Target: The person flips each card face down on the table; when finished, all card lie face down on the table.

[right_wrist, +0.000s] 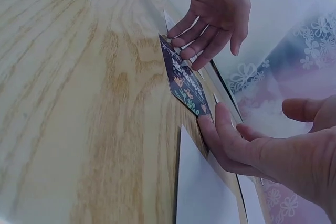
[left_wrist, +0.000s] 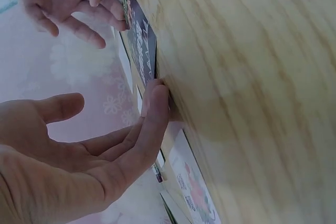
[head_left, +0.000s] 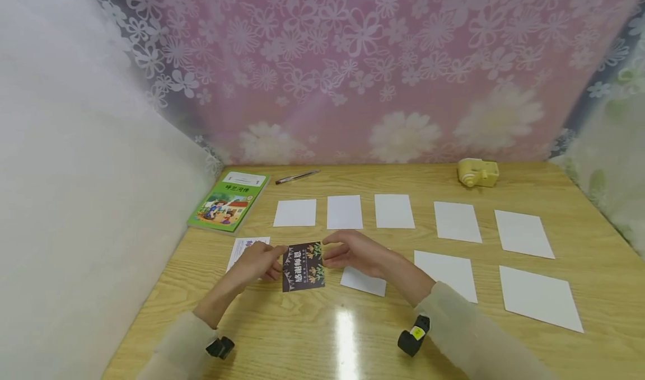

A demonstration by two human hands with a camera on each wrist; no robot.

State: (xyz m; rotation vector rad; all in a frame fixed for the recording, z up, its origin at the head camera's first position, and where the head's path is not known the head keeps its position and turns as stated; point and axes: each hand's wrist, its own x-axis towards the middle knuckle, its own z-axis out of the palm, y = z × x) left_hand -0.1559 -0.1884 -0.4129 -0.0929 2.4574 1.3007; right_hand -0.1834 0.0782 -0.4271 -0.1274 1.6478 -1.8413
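Dark printed card (head_left: pixel 303 266) lies face up on the wooden table (head_left: pixel 353 335), near the front left, between both hands. Left hand (head_left: pixel 259 262) touches the card's left edge with straight fingertips (left_wrist: pixel 155 95); the fingers are extended and relaxed, thumb apart, nothing gripped. Right hand (head_left: pixel 355 252) meets the card's right edge the same way, fingers (right_wrist: pixel 212 129) laid flat on the wood and only slightly bent, no pinch visible. A printed light card (head_left: pixel 245 249) sits partly under the left hand; whether the hand touches it cannot be told from the head view. A white card (head_left: pixel 364 282) lies under the right wrist. Further back: a row of three white cards (head_left: pixel 344 212), then four larger-looking white cards (head_left: pixel 524 233) to the right, all showing blank. At the far edge are a green book (head_left: pixel 229 201), a pen (head_left: pixel 297 177) and a small yellow device (head_left: pixel 477 173). Judged progress: only the dark card and the printed one show a face, the remaining cards appear untouched, so the work looks early, with the dark card being squared or slid into place.
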